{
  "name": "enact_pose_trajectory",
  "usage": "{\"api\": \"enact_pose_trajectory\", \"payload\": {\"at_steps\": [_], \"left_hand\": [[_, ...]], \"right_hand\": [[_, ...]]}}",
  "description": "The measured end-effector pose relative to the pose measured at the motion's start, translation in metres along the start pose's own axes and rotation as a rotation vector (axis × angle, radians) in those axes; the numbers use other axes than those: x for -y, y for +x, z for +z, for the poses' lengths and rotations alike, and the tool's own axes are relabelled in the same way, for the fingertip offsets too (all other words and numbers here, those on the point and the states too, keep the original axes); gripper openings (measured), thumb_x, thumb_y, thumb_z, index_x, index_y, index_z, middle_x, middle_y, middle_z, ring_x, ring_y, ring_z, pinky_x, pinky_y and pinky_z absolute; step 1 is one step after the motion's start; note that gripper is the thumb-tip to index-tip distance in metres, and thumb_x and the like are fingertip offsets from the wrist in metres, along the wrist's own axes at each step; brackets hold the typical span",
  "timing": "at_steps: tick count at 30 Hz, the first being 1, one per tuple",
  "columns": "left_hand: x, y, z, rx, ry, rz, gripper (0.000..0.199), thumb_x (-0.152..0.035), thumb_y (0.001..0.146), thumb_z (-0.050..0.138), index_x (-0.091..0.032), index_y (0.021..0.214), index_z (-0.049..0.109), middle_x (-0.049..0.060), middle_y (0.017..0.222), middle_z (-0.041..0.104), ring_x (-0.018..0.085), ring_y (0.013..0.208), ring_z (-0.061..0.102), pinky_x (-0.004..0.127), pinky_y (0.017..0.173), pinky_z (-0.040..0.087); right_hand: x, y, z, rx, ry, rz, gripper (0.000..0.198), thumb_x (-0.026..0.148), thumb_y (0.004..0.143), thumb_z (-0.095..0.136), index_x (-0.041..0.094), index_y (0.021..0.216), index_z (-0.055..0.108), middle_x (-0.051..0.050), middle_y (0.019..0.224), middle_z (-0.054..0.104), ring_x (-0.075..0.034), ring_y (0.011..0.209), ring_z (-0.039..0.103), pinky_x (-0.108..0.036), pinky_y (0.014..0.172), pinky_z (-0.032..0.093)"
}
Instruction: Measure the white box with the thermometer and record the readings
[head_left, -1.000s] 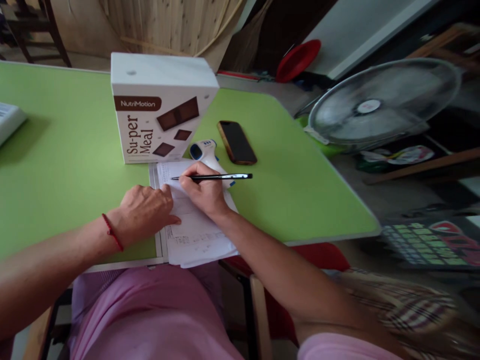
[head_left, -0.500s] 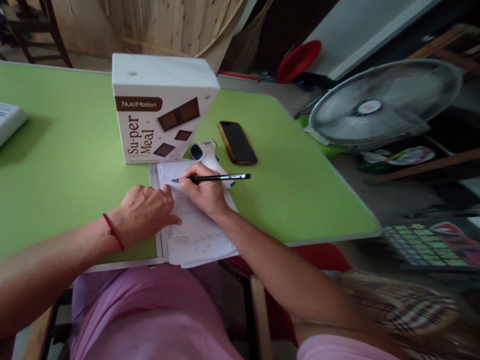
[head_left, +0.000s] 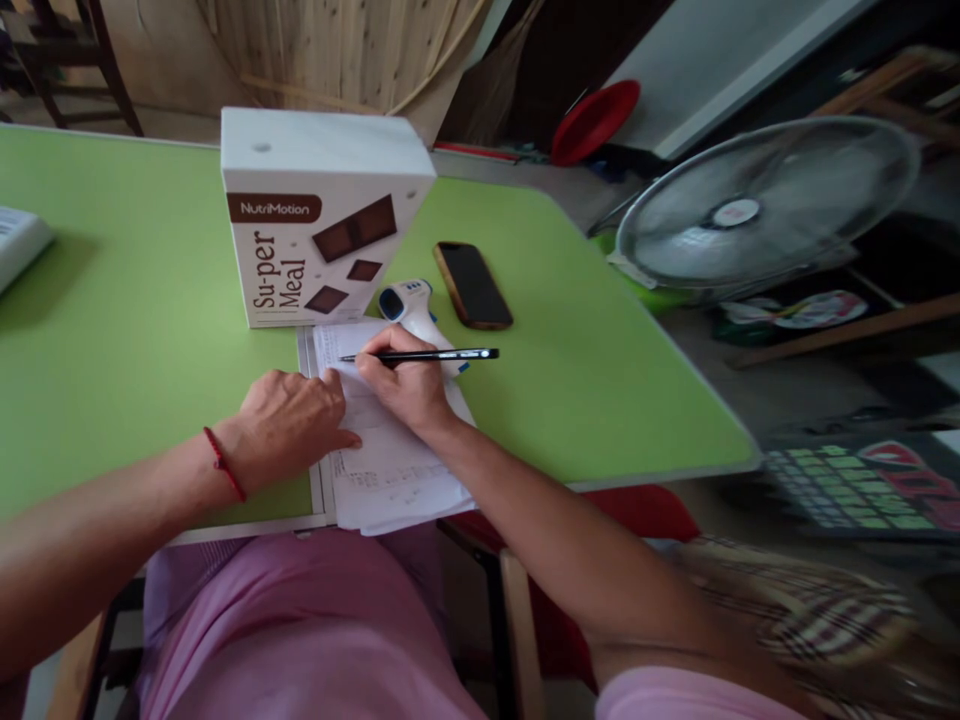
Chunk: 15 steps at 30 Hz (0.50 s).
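My right hand (head_left: pixel 405 378) is closed around a black pen (head_left: pixel 450 354), whose tip meets the upper left part of a written sheet of paper (head_left: pixel 397 490). Lying across the left edge of the sheets is my left hand (head_left: pixel 294 420), palm down, thumb spread from loosely bent fingers, with a red cord on its wrist. A white and blue infrared thermometer (head_left: pixel 412 308) lies just beyond the right hand, its handle partly covered. Behind the sheets stands a white NutriMotion box (head_left: pixel 292 265) with brown pictures on it.
A smartphone (head_left: pixel 474 285) lies on the green table (head_left: pixel 600 380) to the right of the thermometer. At the far left sits a white object (head_left: pixel 22 245), cut off by the view. Beyond the table's right edge is a fan (head_left: pixel 772 210). A red chair (head_left: pixel 637 512) is beneath the near edge.
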<state>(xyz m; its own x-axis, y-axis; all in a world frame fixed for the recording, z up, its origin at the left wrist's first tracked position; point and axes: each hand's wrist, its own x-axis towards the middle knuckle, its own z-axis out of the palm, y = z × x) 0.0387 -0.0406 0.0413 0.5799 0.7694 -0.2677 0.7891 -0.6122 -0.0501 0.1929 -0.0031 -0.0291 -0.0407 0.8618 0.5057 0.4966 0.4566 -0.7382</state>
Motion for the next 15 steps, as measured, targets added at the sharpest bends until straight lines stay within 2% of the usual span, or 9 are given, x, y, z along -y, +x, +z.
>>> {"api": "enact_pose_trajectory", "payload": {"at_steps": [15], "left_hand": [[-0.0008,0.0006,-0.0021,0.018,-0.001,0.001,0.059,-0.052,0.09,0.048,-0.001,0.119,0.052,0.017,0.075,0.069,0.033,0.075,0.068,0.031,0.055,0.041]], "right_hand": [[0.0007,0.0004,-0.0006,0.029,0.006,0.016,0.012,0.023,0.07,0.054,0.023,0.06,0.048,0.005,0.055,0.054,-0.011,0.053,0.047,-0.026,0.054,0.041]]}}
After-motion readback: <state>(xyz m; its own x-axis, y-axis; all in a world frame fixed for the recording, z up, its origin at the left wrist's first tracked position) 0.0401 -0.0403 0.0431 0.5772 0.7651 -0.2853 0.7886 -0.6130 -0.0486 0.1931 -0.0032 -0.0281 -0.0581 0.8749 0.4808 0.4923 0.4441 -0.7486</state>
